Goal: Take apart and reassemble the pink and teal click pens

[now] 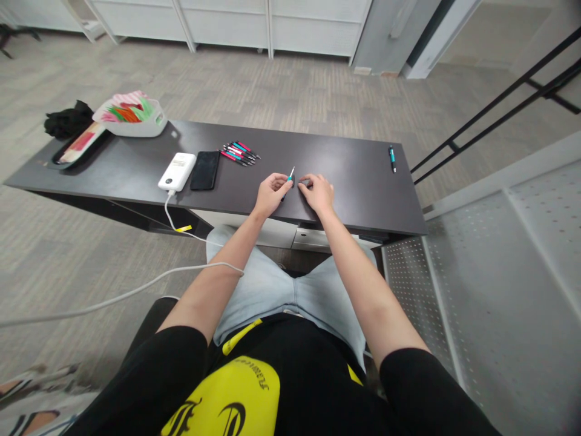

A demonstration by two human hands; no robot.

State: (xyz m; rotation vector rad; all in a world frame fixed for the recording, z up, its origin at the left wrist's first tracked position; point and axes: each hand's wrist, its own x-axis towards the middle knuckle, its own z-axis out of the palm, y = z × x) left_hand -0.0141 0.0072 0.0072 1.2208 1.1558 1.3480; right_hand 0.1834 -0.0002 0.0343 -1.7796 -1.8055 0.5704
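My left hand (pixel 271 192) is closed in a pinch round a slim pen (pixel 290 177) with a teal section, held tilted with its thin pale tip pointing up and away from me. Its dark lower end shows under my fingers. Close by on the right, my right hand (pixel 319 191) rests low over the dark table, thumb and fingers bent together. A small dark piece seems to be at its fingertips, too small to name. Left of my hands lies a bunch of several red, teal and black pens (pixel 239 153).
A black phone (pixel 205 170) and a white power bank (pixel 177 172) with a white cable (pixel 169 212) lie left. Beyond stand a white basket (pixel 136 124) of colourful items, a dark tray (pixel 68 158) and black cloth (pixel 69 120). One teal pen (pixel 392 158) lies at the table's right end.
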